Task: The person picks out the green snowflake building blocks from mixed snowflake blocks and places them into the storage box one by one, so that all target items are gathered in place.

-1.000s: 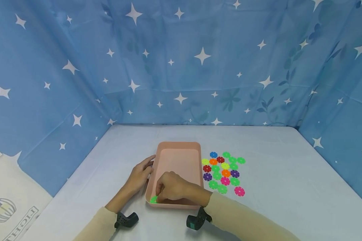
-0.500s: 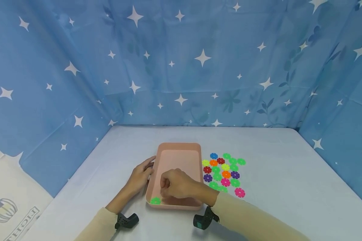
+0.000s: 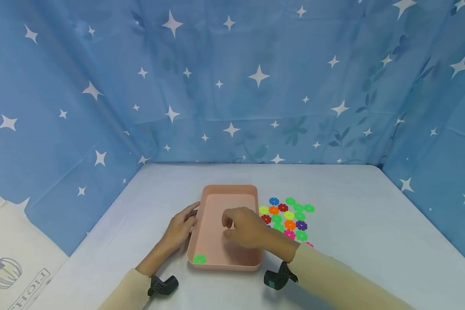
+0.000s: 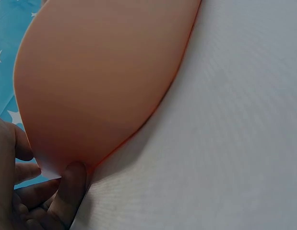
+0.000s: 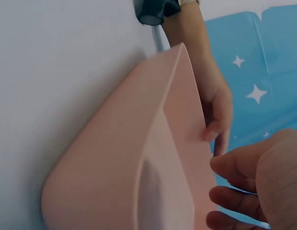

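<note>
A pink rectangular tray (image 3: 228,267) lies on the white table, with one green notched disc (image 3: 199,259) in its near left corner. My left hand (image 3: 179,228) rests against the tray's left side from outside, its fingertips touching the wall in the left wrist view. Over the tray's right half hovers my right hand (image 3: 245,226), its fingers loosely bent and apart, with nothing between them. In the right wrist view those fingers (image 5: 234,199) hang above the tray's wall. Right of the tray, several notched flower-like discs (image 3: 289,224) in various colours lie flat, some hidden behind my right hand and wrist.
A white cloth (image 3: 345,215) covers the table. Blue curtains (image 3: 232,86) with white stars stand behind it and along both sides. Black wrist devices (image 3: 163,285) are strapped to both wrists.
My right hand has let go of the green disc in the tray's near left corner, then lifted and moved right and away from me. The left hand stays at the tray's side.
</note>
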`<control>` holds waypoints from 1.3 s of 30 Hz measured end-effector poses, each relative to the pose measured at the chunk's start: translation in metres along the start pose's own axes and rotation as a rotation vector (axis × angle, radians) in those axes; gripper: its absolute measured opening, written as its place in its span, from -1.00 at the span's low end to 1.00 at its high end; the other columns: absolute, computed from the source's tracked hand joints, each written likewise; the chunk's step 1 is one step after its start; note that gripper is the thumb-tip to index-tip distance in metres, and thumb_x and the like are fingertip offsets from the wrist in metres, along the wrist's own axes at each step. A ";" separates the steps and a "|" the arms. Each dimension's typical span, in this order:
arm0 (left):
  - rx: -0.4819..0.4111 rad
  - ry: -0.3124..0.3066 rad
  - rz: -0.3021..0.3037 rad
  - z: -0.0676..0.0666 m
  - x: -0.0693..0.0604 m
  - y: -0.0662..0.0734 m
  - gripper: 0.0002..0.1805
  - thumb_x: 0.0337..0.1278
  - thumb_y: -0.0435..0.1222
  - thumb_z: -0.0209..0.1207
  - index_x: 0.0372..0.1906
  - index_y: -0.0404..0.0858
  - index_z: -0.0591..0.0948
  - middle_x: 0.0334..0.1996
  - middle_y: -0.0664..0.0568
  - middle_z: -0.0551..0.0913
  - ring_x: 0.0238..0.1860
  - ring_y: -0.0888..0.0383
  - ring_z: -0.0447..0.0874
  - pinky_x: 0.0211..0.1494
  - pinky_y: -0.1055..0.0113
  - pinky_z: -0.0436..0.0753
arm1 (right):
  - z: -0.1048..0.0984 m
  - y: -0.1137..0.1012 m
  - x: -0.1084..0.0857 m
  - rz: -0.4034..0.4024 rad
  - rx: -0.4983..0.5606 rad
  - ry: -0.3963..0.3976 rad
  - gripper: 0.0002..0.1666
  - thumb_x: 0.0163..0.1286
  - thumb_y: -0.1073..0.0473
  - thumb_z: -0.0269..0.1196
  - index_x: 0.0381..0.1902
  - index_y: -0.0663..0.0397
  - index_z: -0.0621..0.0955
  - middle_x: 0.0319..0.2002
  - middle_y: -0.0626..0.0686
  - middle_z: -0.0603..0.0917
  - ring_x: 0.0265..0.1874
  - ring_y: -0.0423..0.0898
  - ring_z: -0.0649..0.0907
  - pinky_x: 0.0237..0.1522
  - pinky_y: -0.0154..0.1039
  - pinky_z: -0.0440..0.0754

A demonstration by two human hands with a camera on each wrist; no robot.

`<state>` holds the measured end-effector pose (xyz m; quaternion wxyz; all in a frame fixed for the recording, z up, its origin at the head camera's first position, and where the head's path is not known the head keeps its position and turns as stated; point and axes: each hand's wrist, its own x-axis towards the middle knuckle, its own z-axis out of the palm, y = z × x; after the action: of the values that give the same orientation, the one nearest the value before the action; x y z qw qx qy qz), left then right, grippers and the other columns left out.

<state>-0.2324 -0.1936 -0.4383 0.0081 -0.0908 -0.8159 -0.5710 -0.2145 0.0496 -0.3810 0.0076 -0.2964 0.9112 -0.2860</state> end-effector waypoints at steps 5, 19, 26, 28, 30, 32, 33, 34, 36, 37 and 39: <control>-0.006 -0.007 -0.004 -0.001 0.000 -0.001 -0.42 0.42 -0.38 -0.04 0.51 -0.21 0.35 0.33 -0.33 0.49 0.19 -0.22 0.63 -0.14 0.14 0.79 | -0.010 0.014 -0.006 0.021 0.059 0.061 -0.90 0.27 0.20 0.40 -0.34 -0.07 0.64 -0.45 -0.17 0.56 -0.37 -0.15 0.53 -0.37 -0.30 0.60; 0.043 0.005 -0.010 -0.001 0.000 -0.003 -0.41 0.40 -0.37 -0.06 0.51 -0.17 0.35 0.31 -0.27 0.53 0.20 -0.20 0.62 -0.09 0.18 0.78 | -0.042 0.044 -0.034 0.042 0.144 0.178 -0.83 0.29 0.27 0.37 -0.34 -0.06 0.57 -0.39 -0.12 0.55 -0.30 -0.07 0.52 -0.34 -0.24 0.56; 0.026 -0.012 -0.003 0.001 0.001 -0.003 -0.40 0.39 -0.38 -0.07 0.52 -0.19 0.34 0.32 -0.28 0.52 0.16 -0.19 0.65 -0.15 0.20 0.79 | -0.053 0.068 -0.049 0.132 0.145 0.211 -0.86 0.29 0.28 0.36 -0.30 -0.01 0.59 -0.39 -0.12 0.59 -0.30 -0.08 0.53 -0.35 -0.25 0.60; 0.031 -0.009 -0.010 0.001 0.001 -0.003 -0.40 0.39 -0.37 -0.07 0.52 -0.17 0.35 0.32 -0.24 0.53 0.16 -0.17 0.65 -0.16 0.22 0.79 | -0.054 0.074 -0.054 0.139 0.147 0.207 -0.87 0.30 0.29 0.36 -0.28 0.01 0.59 -0.37 -0.11 0.61 -0.30 -0.08 0.55 -0.38 -0.26 0.62; 0.033 -0.008 -0.010 0.001 0.002 -0.002 -0.40 0.39 -0.37 -0.07 0.52 -0.16 0.35 0.32 -0.23 0.53 0.15 -0.17 0.66 -0.17 0.22 0.79 | -0.055 0.080 -0.059 0.136 0.144 0.205 -0.87 0.30 0.30 0.36 -0.27 0.03 0.60 -0.37 -0.11 0.62 -0.30 -0.08 0.57 -0.40 -0.28 0.64; 0.033 -0.009 -0.004 0.001 0.003 -0.002 -0.39 0.39 -0.37 -0.07 0.52 -0.17 0.34 0.31 -0.25 0.54 0.14 -0.17 0.66 -0.18 0.21 0.79 | -0.056 0.085 -0.065 0.133 0.142 0.200 -0.87 0.30 0.30 0.37 -0.25 0.06 0.61 -0.35 -0.11 0.63 -0.29 -0.09 0.58 -0.39 -0.29 0.65; 0.032 -0.011 -0.003 0.001 0.003 -0.002 -0.39 0.39 -0.37 -0.07 0.52 -0.17 0.34 0.31 -0.25 0.54 0.13 -0.18 0.66 -0.18 0.21 0.79 | -0.057 0.087 -0.067 0.133 0.142 0.200 -0.87 0.30 0.31 0.37 -0.23 0.08 0.62 -0.34 -0.11 0.63 -0.29 -0.09 0.59 -0.38 -0.29 0.65; 0.033 -0.014 0.001 0.000 0.003 -0.002 -0.40 0.40 -0.37 -0.07 0.52 -0.18 0.34 0.31 -0.25 0.53 0.14 -0.18 0.66 -0.18 0.21 0.79 | -0.058 0.088 -0.069 0.136 0.136 0.200 -0.85 0.29 0.30 0.38 -0.21 0.09 0.63 -0.33 -0.11 0.63 -0.29 -0.09 0.58 -0.38 -0.30 0.65; 0.042 -0.013 0.004 0.000 0.003 -0.002 -0.40 0.40 -0.37 -0.07 0.52 -0.19 0.33 0.31 -0.27 0.53 0.14 -0.18 0.66 -0.17 0.21 0.79 | -0.059 0.091 -0.074 0.138 0.121 0.199 -0.83 0.29 0.30 0.38 -0.18 0.12 0.63 -0.31 -0.10 0.64 -0.29 -0.10 0.59 -0.35 -0.30 0.65; 0.043 -0.013 0.004 0.000 0.002 -0.002 -0.40 0.40 -0.37 -0.07 0.52 -0.20 0.33 0.31 -0.28 0.53 0.15 -0.18 0.66 -0.16 0.21 0.79 | -0.060 0.093 -0.077 0.141 0.112 0.199 -0.83 0.28 0.30 0.39 -0.18 0.12 0.63 -0.31 -0.10 0.64 -0.29 -0.10 0.59 -0.35 -0.31 0.65; 0.040 -0.018 -0.001 0.000 0.001 -0.002 -0.40 0.41 -0.37 -0.07 0.53 -0.19 0.33 0.31 -0.28 0.53 0.14 -0.18 0.66 -0.16 0.20 0.79 | -0.062 0.095 -0.083 0.158 0.095 0.199 -0.81 0.27 0.30 0.40 -0.17 0.12 0.63 -0.31 -0.09 0.64 -0.30 -0.10 0.58 -0.38 -0.31 0.64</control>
<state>-0.2338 -0.1941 -0.4399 0.0020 -0.0953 -0.8274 -0.5535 -0.2088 0.1897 -0.3923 -0.0465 -0.1933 0.9133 -0.3556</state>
